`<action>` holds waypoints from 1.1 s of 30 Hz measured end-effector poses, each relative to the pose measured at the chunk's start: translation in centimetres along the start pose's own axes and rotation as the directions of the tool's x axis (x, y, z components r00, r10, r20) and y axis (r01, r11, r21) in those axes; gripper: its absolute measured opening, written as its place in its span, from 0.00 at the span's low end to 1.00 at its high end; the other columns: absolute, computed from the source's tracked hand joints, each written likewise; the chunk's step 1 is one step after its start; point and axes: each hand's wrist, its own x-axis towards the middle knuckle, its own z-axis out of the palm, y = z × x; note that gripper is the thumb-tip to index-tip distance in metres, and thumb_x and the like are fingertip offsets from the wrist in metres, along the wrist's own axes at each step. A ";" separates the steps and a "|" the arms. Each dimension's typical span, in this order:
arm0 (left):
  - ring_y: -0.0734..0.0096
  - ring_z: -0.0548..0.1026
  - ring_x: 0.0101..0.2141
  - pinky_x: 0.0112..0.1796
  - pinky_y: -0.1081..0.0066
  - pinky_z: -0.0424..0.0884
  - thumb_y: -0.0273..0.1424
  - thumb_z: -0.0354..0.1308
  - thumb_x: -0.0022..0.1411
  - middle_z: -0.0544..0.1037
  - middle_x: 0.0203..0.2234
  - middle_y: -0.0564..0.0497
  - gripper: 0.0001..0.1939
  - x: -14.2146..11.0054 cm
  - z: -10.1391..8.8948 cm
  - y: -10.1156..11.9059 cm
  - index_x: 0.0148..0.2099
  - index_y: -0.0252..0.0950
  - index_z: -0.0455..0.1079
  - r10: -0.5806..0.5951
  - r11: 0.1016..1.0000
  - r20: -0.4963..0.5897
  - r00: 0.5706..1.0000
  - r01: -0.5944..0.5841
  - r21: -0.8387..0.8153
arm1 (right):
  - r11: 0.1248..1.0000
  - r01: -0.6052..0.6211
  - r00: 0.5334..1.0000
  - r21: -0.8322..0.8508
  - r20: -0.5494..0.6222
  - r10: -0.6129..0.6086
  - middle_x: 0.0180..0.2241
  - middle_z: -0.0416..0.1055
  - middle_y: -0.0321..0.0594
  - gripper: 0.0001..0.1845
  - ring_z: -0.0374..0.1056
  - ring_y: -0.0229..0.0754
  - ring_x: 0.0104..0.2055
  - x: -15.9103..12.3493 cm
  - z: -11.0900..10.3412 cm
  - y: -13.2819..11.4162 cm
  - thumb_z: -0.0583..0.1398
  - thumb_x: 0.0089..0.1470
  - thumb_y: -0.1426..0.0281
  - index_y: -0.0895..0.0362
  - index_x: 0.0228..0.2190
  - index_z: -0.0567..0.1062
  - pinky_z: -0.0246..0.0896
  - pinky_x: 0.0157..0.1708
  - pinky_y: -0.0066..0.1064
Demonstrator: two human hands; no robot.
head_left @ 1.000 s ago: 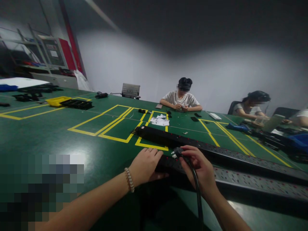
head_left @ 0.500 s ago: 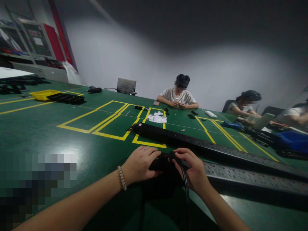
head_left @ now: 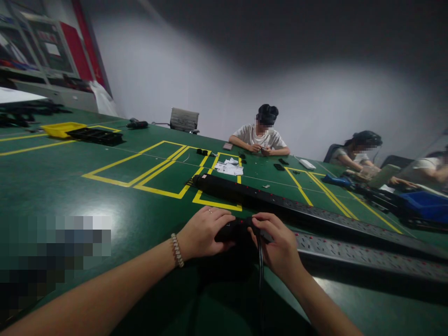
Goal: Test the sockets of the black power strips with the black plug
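Risks, left to right: left hand [head_left: 205,233] closed over the left end of the near power strip [head_left: 350,254]; if that hold is loose, the strip could roll or slide under a push. Plug [head_left: 250,225] at the strip's top, just beside the left hand; prongs hidden, can't tell if seated, so a tilt could jam or bend them. Right hand [head_left: 280,242] pinching the plug; cable [head_left: 261,280] hangs from it toward the bottom of view, drag there could twist the plug. Room: most of it left, green surface [head_left: 140,219] out to the yellow tray [head_left: 63,129]. Ahead, far power strip [head_left: 280,203] lies just beyond both hands, tight. Right, both strips run on past the right hand, limiting sideways moves; blue bin [head_left: 425,205] farther off. Surface's near edge too dark to read
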 end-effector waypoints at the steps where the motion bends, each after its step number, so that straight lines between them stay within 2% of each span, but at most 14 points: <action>1: 0.53 0.76 0.49 0.50 0.54 0.71 0.41 0.66 0.56 0.77 0.52 0.43 0.28 0.0 0.0 0.0 0.57 0.37 0.68 0.000 1.000 -0.003 1.000 0.000 -0.002 | 1.000 -0.003 1.000 -0.002 -0.006 0.003 0.44 0.74 0.45 0.08 0.75 0.42 0.41 -0.1 0.1 -0.1 0.62 0.58 0.76 0.53 0.40 0.77 0.72 0.39 0.32; 9: 0.53 0.75 0.52 0.51 0.53 0.70 0.40 0.65 0.57 0.75 0.55 0.43 0.28 -0.2 0.1 -0.3 0.59 0.38 0.66 0.047 0.999 -0.001 0.999 -0.047 -0.014 | 0.997 0.057 0.998 -0.052 0.033 -0.055 0.46 0.73 0.46 0.11 0.75 0.43 0.45 -0.3 0.4 -0.4 0.61 0.59 0.77 0.54 0.42 0.77 0.73 0.42 0.32; 13: 0.54 0.74 0.53 0.53 0.53 0.70 0.37 0.64 0.59 0.75 0.55 0.43 0.28 0.0 -0.3 0.1 0.59 0.37 0.65 0.072 0.997 0.005 0.997 -0.071 -0.023 | 0.995 0.056 0.994 -0.083 0.096 -0.048 0.47 0.73 0.47 0.12 0.74 0.45 0.47 -0.6 0.6 -0.4 0.59 0.60 0.78 0.53 0.42 0.76 0.74 0.45 0.36; 18: 0.56 0.75 0.53 0.54 0.55 0.72 0.33 0.62 0.59 0.76 0.54 0.43 0.30 0.1 -0.6 1.0 0.62 0.37 0.60 0.090 0.993 -0.002 0.996 -0.089 -0.079 | 0.994 0.056 0.994 -0.089 0.100 -0.047 0.47 0.74 0.47 0.13 0.74 0.47 0.48 -0.8 0.8 -0.3 0.58 0.59 0.79 0.52 0.42 0.77 0.75 0.45 0.38; 25: 0.57 0.75 0.53 0.55 0.56 0.72 0.30 0.63 0.58 0.75 0.55 0.43 0.34 -0.1 -0.7 1.7 0.65 0.38 0.55 -0.014 0.989 0.007 1.000 0.015 -0.149 | 0.993 0.076 0.992 -0.089 0.102 -0.067 0.47 0.73 0.48 0.11 0.73 0.47 0.49 -1.1 0.9 -0.4 0.58 0.61 0.79 0.53 0.41 0.76 0.73 0.48 0.40; 33: 0.56 0.74 0.54 0.56 0.54 0.69 0.30 0.62 0.58 0.74 0.56 0.43 0.35 0.1 -1.0 2.0 0.65 0.39 0.55 -0.015 0.991 0.059 0.998 0.023 -0.132 | 0.989 0.093 0.992 -0.116 0.095 -0.082 0.48 0.74 0.50 0.12 0.73 0.48 0.49 -1.2 0.9 -0.7 0.58 0.61 0.78 0.53 0.43 0.76 0.74 0.47 0.43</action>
